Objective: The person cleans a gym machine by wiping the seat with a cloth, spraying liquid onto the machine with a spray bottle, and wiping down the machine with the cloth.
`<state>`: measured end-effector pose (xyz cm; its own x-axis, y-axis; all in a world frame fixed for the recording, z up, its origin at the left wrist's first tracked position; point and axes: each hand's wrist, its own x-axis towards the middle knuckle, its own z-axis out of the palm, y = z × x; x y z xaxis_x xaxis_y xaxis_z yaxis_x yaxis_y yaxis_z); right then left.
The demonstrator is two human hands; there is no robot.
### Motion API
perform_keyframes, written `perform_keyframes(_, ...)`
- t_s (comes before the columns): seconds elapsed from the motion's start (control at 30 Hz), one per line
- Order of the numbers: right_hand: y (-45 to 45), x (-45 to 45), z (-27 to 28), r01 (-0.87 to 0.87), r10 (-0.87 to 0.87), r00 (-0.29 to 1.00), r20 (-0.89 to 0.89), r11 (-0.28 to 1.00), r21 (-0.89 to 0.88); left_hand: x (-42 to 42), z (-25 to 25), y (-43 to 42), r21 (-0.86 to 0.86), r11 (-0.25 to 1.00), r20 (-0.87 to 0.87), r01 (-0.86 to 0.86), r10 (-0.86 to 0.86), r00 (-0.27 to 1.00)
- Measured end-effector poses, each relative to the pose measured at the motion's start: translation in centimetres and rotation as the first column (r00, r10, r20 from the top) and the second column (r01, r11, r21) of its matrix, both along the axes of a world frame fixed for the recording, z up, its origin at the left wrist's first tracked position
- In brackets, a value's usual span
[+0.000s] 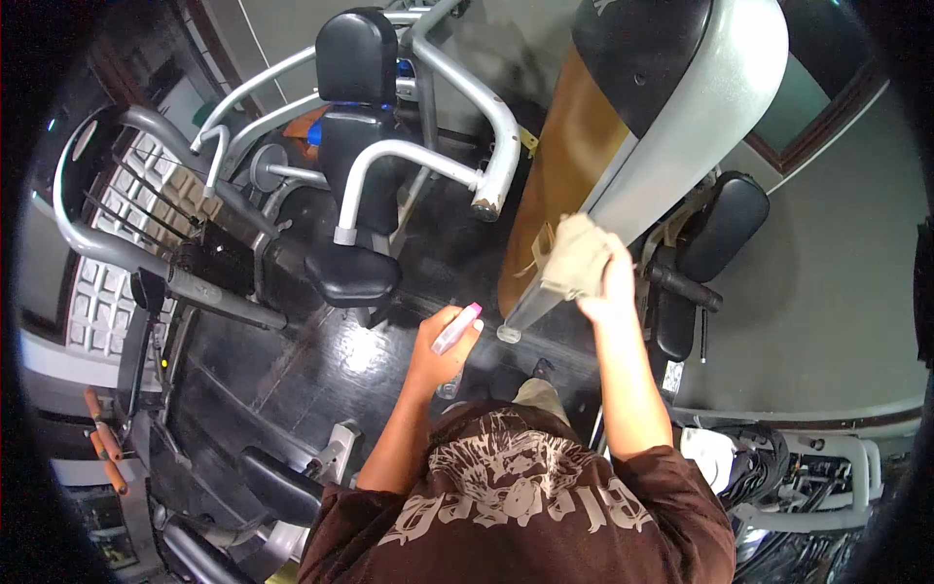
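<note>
My left hand (440, 355) is closed around a small pale bottle (455, 330) with a pink tip, held low over the dark floor. My right hand (615, 287) grips a crumpled beige cloth (578, 258). That cloth lies at the silver edge of a tall gym machine housing (671, 136), whose side panel (561, 146) is brownish yellow; whether it presses on the surface I cannot tell. Part of my right hand's fingers is hidden behind the cloth.
A seated machine with a black padded seat (352, 276) and grey bars (501, 127) stands ahead to the left. Black pads (722, 226) of another machine are at the right. A weight-stack machine (209, 258) is at the far left, a white item (708, 456) behind right.
</note>
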<state>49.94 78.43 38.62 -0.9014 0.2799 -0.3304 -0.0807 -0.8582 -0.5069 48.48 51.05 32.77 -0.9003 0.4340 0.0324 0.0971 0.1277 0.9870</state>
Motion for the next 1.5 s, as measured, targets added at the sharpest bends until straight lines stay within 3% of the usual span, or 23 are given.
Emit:
perform_keyframes(0.03, -0.1, 0.6, 1.9, -0.029, 0.029, 0.999, -0.017, 0.999, 0.020, 0.1, 0.2, -0.1, -0.013, 1.000, 0.013, 0.006, -0.006, 1.000)
perform_keyframes(0.1, -2.2, 1.7, 4.7, 0.183, -0.170, 0.983, -0.068, 0.930, 0.317, -0.1, 0.1, 0.0, -0.015, 1.000, 0.018, 0.006, -0.006, 1.000)
perform_keyframes(0.13, -2.6, 2.6, 4.9, 0.239, -0.223, 0.968, -0.114, 0.693, 0.680, -0.1, -0.3, -0.1, -0.007, 1.000, 0.016, -0.003, 0.003, 1.000)
perform_keyframes(0.17, -2.8, 3.2, 4.9, 0.254, -0.248, 0.952, -0.178, 0.323, 0.912, -0.1, -0.6, -0.2, 0.001, 1.000, 0.016, -0.015, 0.015, 1.000)
perform_keyframes(0.2, -2.6, 2.6, 3.3, 0.415, -0.237, 0.858, -0.455, -0.201, 0.887, -0.2, -0.7, -0.2, -0.007, 1.000, 0.001, -0.018, 0.018, 1.000)
perform_keyframes(0.23, -2.5, 2.6, 2.4, 0.438, -0.175, 0.831, -0.528, -0.378, 0.815, -0.5, -0.7, -0.3, -0.017, 1.000, -0.012, -0.018, 0.018, 1.000)
perform_keyframes(0.3, -1.3, 1.8, -1.2, 0.304, -0.122, 0.863, -0.490, -0.649, 0.697, -0.3, -1.0, -0.6, -0.021, 1.000, -0.028, -0.009, 0.008, 1.000)
perform_keyframes(0.43, 0.3, 1.9, -11.8, -0.045, -0.199, 0.969, -0.145, -0.723, 0.689, -0.6, -1.3, -0.2, 0.021, 1.000, -0.058, -0.018, 0.019, 0.998)
perform_keyframes(0.53, 0.5, 3.3, -17.1, -0.352, -0.325, 0.931, 0.166, -0.686, 0.637, -0.4, -0.6, -0.8, -0.002, 1.000, -0.047, -0.014, 0.014, 0.999)
perform_keyframes(0.63, 1.6, 6.4, -24.1, -0.446, -0.375, 0.889, 0.263, -0.575, 0.686, 0.0, -0.8, -1.3, -0.028, 0.999, -0.044, -0.044, 0.043, 0.998)
perform_keyframes(0.7, 1.1, 6.0, -21.3, -0.273, -0.290, 0.949, 0.124, -0.555, 0.786, -0.5, -1.9, -1.9, -0.022, 0.998, -0.034, -0.061, 0.060, 0.998)
perform_keyframes(0.77, -0.4, 4.1, -14.0, -0.154, -0.293, 0.956, 0.009, -0.477, 0.866, -0.7, -1.4, -1.9, -0.022, 0.997, 0.001, -0.074, 0.074, 0.997)
perform_keyframes(0.87, -0.8, 2.3, -4.8, 0.065, -0.275, 0.929, -0.249, -0.542, 0.838, -0.9, -0.7, -1.1, 0.023, 0.998, 0.047, -0.063, 0.062, 0.997)
perform_keyframes(0.93, -0.2, 1.3, -3.0, 0.111, -0.258, 0.902, -0.346, -0.636, 0.763, -0.9, -0.8, -0.6, 0.068, 0.997, 0.007, -0.048, 0.047, 0.999)
perform_keyframes(1.03, -0.2, 1.0, -5.4, -0.141, -0.234, 0.957, -0.173, -0.893, 0.427, -1.0, -0.9, -0.3, 0.081, 0.996, -0.006, -0.033, 0.034, 0.999)
perform_keyframes(1.07, 0.3, 1.0, -7.0, -0.140, -0.176, 0.980, -0.090, -0.939, 0.313, -0.9, -1.1, -0.4, 0.074, 0.997, 0.001, -0.032, 0.032, 0.999)
perform_keyframes(1.17, 1.3, -0.1, -11.5, 0.000, -0.013, 0.981, -0.194, -0.998, 0.065, -1.0, -2.1, -0.5, 0.098, 0.995, -0.082, 0.017, -0.009, 0.997)
perform_keyframes(1.33, 0.2, -1.0, -12.5, 0.006, -0.001, 0.977, 0.214, -0.999, -0.034, -0.5, -0.7, -0.3, 0.127, 0.991, -0.173, 0.033, -0.011, 0.985)
perform_keyframes(1.43, 0.3, -0.9, -15.4, 0.051, 0.017, 0.931, 0.365, -0.995, -0.086, 0.0, 0.0, -0.9, 0.163, 0.986, -0.192, 0.045, -0.013, 0.981)
perform_keyframes(1.5, 0.0, -0.8, -15.0, -0.001, -0.010, 0.959, 0.284, -1.000, -0.031, 0.4, -0.3, -1.6, 0.186, 0.982, -0.232, 0.033, 0.012, 0.973)
